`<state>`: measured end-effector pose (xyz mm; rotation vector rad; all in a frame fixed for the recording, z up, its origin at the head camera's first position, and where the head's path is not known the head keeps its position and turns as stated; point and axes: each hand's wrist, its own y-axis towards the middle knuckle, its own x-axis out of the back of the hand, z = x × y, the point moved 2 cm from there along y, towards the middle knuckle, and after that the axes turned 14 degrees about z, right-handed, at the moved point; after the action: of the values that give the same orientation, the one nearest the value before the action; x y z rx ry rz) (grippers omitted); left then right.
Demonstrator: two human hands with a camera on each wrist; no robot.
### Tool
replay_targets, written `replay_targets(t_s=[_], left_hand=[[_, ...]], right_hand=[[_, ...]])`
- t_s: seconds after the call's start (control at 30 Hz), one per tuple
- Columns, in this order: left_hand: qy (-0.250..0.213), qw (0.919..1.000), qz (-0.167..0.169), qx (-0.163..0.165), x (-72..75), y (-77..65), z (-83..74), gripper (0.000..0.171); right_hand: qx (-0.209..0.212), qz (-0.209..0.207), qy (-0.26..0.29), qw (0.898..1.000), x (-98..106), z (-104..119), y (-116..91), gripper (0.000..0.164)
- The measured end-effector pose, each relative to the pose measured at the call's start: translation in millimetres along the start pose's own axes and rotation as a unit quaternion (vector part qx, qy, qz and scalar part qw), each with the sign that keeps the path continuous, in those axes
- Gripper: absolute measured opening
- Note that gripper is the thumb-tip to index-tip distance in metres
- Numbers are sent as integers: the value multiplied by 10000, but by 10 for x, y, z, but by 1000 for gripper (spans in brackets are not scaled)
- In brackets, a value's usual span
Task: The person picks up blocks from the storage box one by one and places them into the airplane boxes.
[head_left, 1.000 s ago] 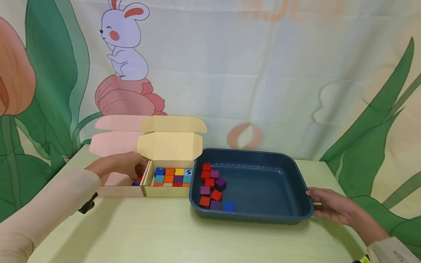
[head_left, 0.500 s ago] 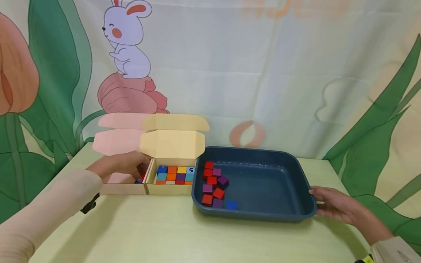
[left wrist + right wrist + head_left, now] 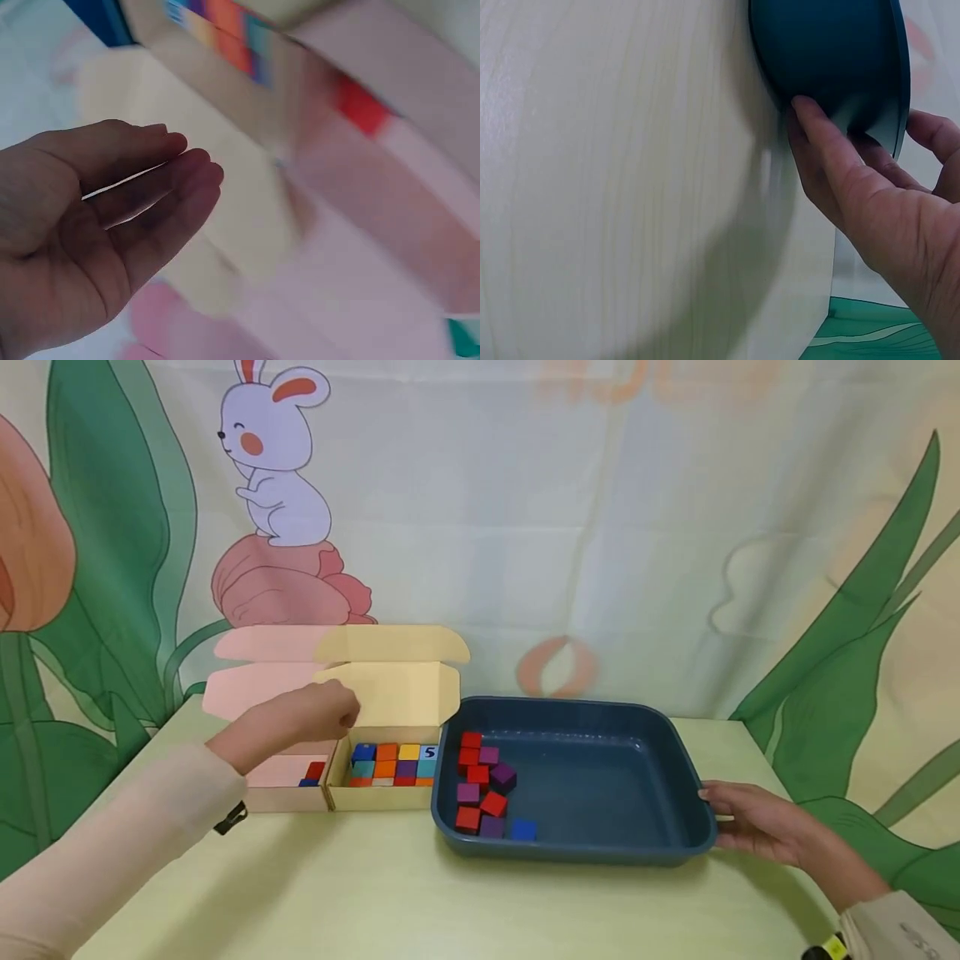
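Observation:
My left hand [image 3: 326,710] hangs in the air above the two boxes, with loosely bent fingers and nothing seen in them in the left wrist view. Below it, the pink box [image 3: 281,799] has a red block [image 3: 315,770] and a blue block [image 3: 308,783] in its right corner. The yellow box [image 3: 382,799] beside it contains rows of coloured blocks, one marked 5. With thumb at the rim and fingers against the underside, my right hand [image 3: 765,822] grips the right end of the dark blue tray [image 3: 600,777]. Red, purple and blue blocks lie along the tray's left side.
Both box lids [image 3: 386,693] stand raised at the back, against a printed cloth backdrop [image 3: 480,543]. The tray's left wall overlaps the yellow box's right edge in the head view. Pale wooden table [image 3: 360,893] surface extends in front.
My left hand has risen out of the pink box and moved slightly right, uncovering the red and blue blocks there. The right hand keeps its grip on the tray.

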<state>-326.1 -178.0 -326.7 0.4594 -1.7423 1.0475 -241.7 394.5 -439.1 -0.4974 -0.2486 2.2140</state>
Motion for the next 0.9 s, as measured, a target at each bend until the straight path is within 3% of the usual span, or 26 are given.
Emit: replay_targets(t_s=[0.07,0.13,0.23,0.3,0.4,0.5,0.6,0.77,0.9], left_hand=[[268,9992,-201,-239,126,88,-325,15],[413,9971,-157,-613,196,214,-663,9],[633,9894,201,-1288,200,437,-1137,11],[868,9801,503,-1712,157,593,-1414,15],[1140,9654,979,-2131,57,810,-1731,25],[1264,9528,1472,-2334,-54,997,-1916,33],[1338,9416,1868,-2460,-157,1138,-1998,33],[1716,9243,1999,-2761,-279,1291,-2059,20],[1822,9238,1968,-2731,-303,1361,-2111,13]], right_hand=[[-20,-67,-31,10000,17,7,-6,64],[-50,-100,-41,9999,27,11,-6,64],[-38,-38,-49,10000,27,23,-1,64],[-9,23,-61,10000,23,36,5,64],[27,56,-111,9999,8,64,18,64],[4,-22,-158,9999,-15,83,37,62],[-12,-33,-194,9998,-42,82,53,60],[27,15,-108,9999,-47,54,26,55],[46,-63,-52,10000,-24,42,-31,51]])
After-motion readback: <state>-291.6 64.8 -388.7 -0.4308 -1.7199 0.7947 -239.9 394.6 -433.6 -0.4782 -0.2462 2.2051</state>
